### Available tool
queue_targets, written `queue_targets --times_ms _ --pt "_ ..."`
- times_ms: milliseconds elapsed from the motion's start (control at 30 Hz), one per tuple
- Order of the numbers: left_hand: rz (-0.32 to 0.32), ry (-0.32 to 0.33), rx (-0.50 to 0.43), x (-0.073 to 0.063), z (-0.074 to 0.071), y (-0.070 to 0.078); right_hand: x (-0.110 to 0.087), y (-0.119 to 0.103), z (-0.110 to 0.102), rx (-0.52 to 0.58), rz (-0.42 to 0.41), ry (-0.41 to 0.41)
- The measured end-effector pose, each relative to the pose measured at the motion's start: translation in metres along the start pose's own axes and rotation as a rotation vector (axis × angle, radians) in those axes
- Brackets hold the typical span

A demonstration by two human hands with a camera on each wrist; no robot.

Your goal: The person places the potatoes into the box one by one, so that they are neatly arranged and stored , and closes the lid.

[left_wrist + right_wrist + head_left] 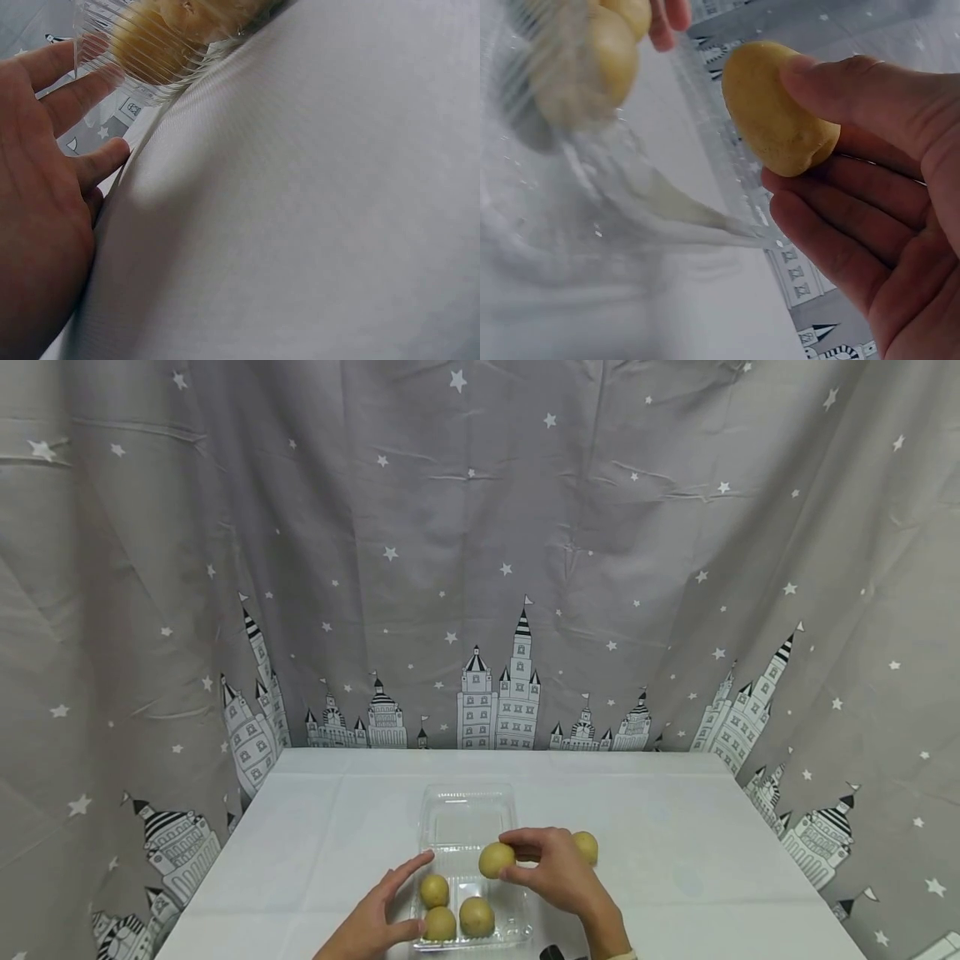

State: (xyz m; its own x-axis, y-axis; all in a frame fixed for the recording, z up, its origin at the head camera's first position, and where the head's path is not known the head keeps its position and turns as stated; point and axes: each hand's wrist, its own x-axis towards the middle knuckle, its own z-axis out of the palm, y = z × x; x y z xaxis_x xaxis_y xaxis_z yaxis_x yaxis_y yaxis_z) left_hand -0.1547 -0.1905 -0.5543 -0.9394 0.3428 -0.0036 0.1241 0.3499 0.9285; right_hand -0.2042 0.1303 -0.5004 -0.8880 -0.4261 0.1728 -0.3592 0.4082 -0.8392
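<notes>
A clear plastic clamshell box (517,932) lies on the table with its lid folded back. In its near half are three yellow potatoes, one at the back left (434,890), one at the front left (439,924) and one on the right (477,917). My right hand (557,870) pinches another potato (776,105) between thumb and fingers, above the box. Along the box's left side my left hand (381,912) spreads its fingers; in the left wrist view fingertips (105,79) rest at the ribbed plastic wall.
One more potato (586,847) sits on the white table (675,827), partly behind my right hand. A small black object (552,952) shows at the near edge. Behind the table hangs a grey curtain (420,527) with stars and castles.
</notes>
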Motion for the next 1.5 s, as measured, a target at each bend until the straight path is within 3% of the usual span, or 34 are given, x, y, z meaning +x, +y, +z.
queue_targets --times_ms 533,933,1300,1500 --pt "-0.001 -0.019 -0.021 -0.002 -0.002 -0.001 0.004 0.0 0.027 0.0 -0.036 -0.045" --pt "0.019 -0.022 -0.015 -0.003 -0.002 -0.001 0.006 -0.002 0.042 -0.11 -0.055 -0.029" --pt "0.046 -0.015 -0.002 -0.002 -0.001 -0.004 0.01 -0.005 0.053 -0.221 -0.01 0.005" --pt "0.049 -0.004 -0.002 -0.003 -0.001 -0.003 0.01 -0.008 0.057 -0.231 0.005 -0.004"
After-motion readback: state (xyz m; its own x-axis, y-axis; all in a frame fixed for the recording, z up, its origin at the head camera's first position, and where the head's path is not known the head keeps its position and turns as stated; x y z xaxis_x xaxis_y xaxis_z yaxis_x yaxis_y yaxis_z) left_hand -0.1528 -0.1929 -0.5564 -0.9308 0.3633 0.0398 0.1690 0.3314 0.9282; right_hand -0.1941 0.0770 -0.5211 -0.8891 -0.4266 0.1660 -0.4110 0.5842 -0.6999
